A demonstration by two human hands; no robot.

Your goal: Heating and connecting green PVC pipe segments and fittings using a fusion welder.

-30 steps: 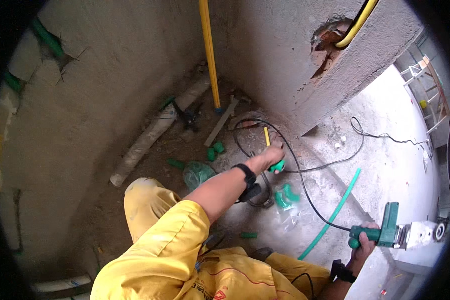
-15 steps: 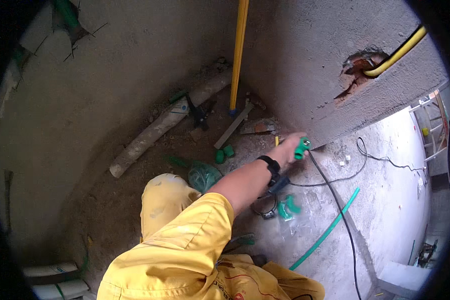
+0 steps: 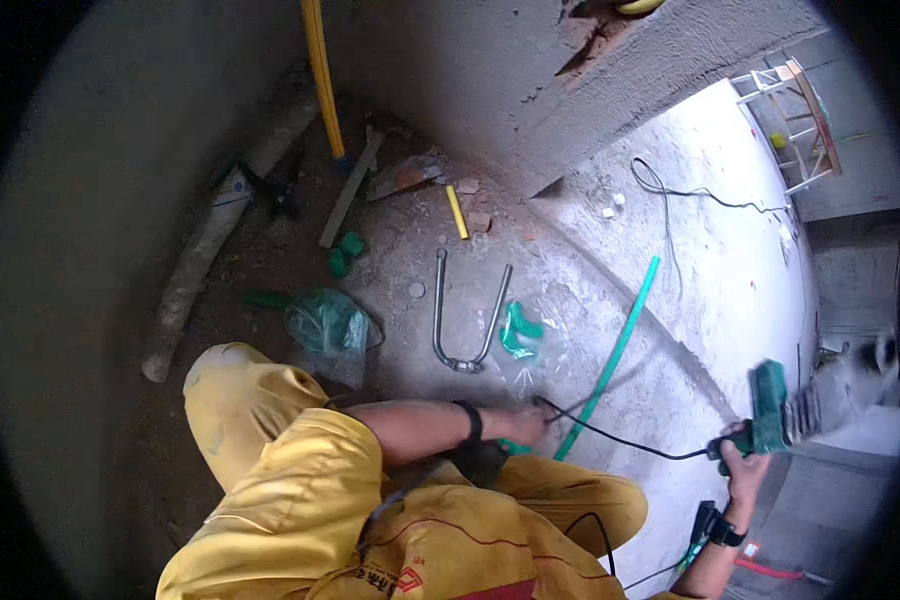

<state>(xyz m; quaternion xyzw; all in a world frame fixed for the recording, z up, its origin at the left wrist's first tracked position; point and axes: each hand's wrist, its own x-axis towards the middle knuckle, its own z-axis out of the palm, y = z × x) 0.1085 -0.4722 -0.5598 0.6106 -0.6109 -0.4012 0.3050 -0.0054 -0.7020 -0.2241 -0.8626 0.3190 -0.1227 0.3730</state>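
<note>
head view: we grasp the green-handled tool (image 3: 768, 408) in our right hand (image 3: 742, 468) at the lower right of the frame, its metal head (image 3: 838, 398) blurred. our left hand (image 3: 525, 425), at lower centre, is just beside a green piece (image 3: 514, 447) and we cannot tell whether it grips it. a green pipe (image 3: 612, 355) slants just to the right.

Plastic-looking tool casing (image 3: 767, 405), smooth green plastic pipe (image 3: 613, 350), shiny metal rods (image 3: 439, 310), rough wall (image 3: 590, 110).

Green corded tool (image 3: 769, 410) held sideways, green piece (image 3: 514, 448) mostly hidden
</note>
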